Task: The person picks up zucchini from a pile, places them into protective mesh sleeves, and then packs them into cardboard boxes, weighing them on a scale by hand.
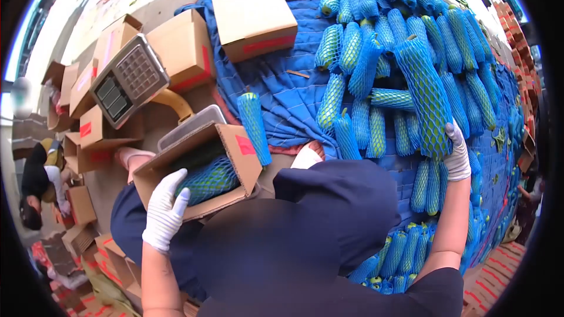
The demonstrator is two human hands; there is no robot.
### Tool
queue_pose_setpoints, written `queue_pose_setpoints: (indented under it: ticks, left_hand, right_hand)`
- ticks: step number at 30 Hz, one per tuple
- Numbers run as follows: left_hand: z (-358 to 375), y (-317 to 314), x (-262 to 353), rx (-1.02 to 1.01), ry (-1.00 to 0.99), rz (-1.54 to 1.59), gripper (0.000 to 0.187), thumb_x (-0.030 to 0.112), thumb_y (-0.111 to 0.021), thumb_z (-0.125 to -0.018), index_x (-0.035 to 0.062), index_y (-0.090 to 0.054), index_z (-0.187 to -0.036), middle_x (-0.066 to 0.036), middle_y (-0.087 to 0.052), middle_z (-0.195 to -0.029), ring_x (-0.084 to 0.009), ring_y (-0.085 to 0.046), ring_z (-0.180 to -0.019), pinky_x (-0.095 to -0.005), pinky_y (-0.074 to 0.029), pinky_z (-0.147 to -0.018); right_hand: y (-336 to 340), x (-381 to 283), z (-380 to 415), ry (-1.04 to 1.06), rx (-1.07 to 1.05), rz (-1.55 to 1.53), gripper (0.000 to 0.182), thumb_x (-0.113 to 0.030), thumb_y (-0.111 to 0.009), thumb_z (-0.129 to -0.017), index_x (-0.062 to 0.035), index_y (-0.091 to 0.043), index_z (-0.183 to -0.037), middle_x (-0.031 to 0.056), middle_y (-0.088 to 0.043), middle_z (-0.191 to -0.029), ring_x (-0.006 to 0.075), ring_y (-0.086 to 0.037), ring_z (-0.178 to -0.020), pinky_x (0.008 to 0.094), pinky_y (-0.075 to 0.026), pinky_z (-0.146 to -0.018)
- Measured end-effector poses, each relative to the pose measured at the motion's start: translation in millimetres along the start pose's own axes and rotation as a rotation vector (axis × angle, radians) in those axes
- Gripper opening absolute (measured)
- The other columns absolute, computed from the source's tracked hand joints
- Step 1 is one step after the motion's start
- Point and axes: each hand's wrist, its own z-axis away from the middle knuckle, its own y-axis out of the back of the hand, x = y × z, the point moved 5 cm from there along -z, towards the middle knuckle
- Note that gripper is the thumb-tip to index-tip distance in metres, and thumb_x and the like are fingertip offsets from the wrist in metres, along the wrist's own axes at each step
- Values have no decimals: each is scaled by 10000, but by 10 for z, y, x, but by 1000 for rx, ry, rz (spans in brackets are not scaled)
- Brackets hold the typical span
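Blue blanket (282, 94) on the floor, netted fruit everywhere. My right hand (457, 154) grips one netted fruit (426, 100) on the right; left hand (164, 211) rests open-fingered on the near-left open box (235, 167).

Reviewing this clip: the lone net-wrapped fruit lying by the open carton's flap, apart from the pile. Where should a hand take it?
Probably around the middle of the lone net-wrapped fruit, coming from above. It lies flat on the blue blanket, long and slim, with both long sides free; the open carton is close only at its lower end.
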Motion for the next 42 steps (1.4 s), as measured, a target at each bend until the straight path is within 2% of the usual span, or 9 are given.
queue_pose_setpoints:
  ticks: [8, 12, 16, 18, 20, 29, 36, 38, 42]
  left_hand:
    - [297, 449, -379, 197, -30, 21, 317, 102, -573, -949, 32, -589, -1259, -122, -631, -1207, -238, -586, -1144, -317, -430, -1007]
    - [510, 371, -352, 51, -34, 84, 304, 153, -582, -950, 24, -604, -1224, -137, -639, -1181, -270, -603, -1125, -341, -447, -994]
    - [630, 254, -347, -80, -72, -23, 320, 239, -573, -949, 24, -627, -1179, -179, -640, -1168, -349, -596, -1097, -390, -465, -966]
    - [712, 180, -392, 28, -161, -30, 313, 238, -585, -942, 22, -634, -1162, -176, -646, -1148, -348, -600, -1080, -398, -470, -953]
    - [751, 159, -374, 71, -233, -16, 308, 230, -599, -933, 23, -636, -1158, -169, -650, -1131, -349, -603, -1054, -404, -476, -937]
    - [696, 428, -232, 138, -135, 63, 371, 207, -628, -922, 26, -605, -1244, -161, -646, -1179, -297, -608, -1121, -357, -451, -989]
    - [746, 817, -520, 449, 62, -115, 477, 235, -701, -875, 10, -572, -1275, -175, -628, -1218, -295, -581, -1166, -353, -425, -1017]
    - [695, 920, -808, 361, 119, -296, 477, 298, -693, -879, 8, -564, -1235, -188, -647, -1125, -310, -624, -1051, -369, -475, -918]
    - [301, 777, -1336, -308, 418, -207, 681, 639, -474, -912, -5, -682, -988, -236, -679, -908, -383, -643, -905, -418, -492, -842]
  right_hand:
    - [-3373, -685, 16, -10, -568, 569, 1104, -494, -801, -574, 91, -386, -1413, 165, -553, -1317, 219, -537, -1209, 328, -378, -1060]
    - [-4324, -369, 4, 42, -897, 696, 833, -270, -809, -702, 7, -449, -1400, 74, -604, -1150, 110, -586, -900, 251, -504, -816]
    - [-4877, 20, 7, 345, -1053, 1111, 848, -318, -825, -714, -5, -440, -1402, 171, -615, -1215, 262, -615, -1089, 343, -479, -942]
    - [-5007, 207, 122, 724, -1003, 1413, 819, -312, -820, -706, -4, -460, -1374, 208, -587, -1229, 363, -587, -1121, 399, -467, -964]
    - [-4884, 551, -11, 938, -901, 1639, 650, -333, -767, -752, -65, -543, -1300, 151, -619, -1074, 318, -619, -1018, 419, -509, -868]
    - [-4310, -27, -384, 703, -526, 986, 303, -230, -653, -905, -29, -657, -1132, 179, -692, -1034, 337, -667, -972, 374, -524, -848]
    - [-4059, 260, -337, 324, -673, 1587, 579, -590, -495, -931, -65, -735, -887, 188, -687, -814, 352, -671, -838, 429, -508, -773]
    - [-4024, 460, -315, 201, -813, 1647, 685, -664, -434, -926, -62, -736, -806, 195, -679, -769, 352, -673, -794, 432, -505, -752]
    - [-4086, 600, -201, -97, -746, 1469, 657, -648, -500, -895, -39, -722, -789, 166, -683, -719, 341, -678, -743, 421, -517, -736]
